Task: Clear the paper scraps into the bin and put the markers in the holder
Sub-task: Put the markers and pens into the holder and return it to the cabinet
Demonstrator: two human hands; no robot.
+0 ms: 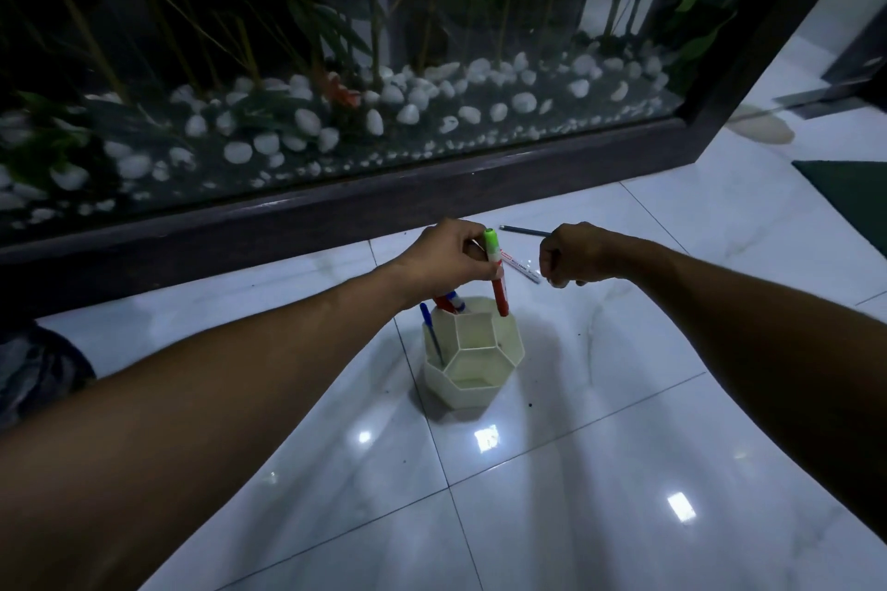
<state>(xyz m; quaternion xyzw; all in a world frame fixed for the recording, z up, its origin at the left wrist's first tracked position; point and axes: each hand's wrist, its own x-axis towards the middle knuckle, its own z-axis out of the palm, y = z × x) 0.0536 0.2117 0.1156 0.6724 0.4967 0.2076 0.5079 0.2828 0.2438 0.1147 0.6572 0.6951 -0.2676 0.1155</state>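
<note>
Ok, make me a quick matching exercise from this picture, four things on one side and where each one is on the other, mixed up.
Things:
1. red marker with green cap
2. blue pen
3. white marker
4. pencil

Places:
A. lying on the floor between the two hands
B. standing in the holder's left compartment
C. held upright by the left hand
D. lying on the floor nearest the glass planter

Pairs: 1-C, 2-B, 3-A, 4-D

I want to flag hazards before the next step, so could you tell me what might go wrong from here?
1. The left hand holds the red marker tilted over the holder; its tip sits near the rim and may miss a cell.
2. A push could tip the holder on the glossy floor.
3. The white marker and pencil could be overlooked.
</note>
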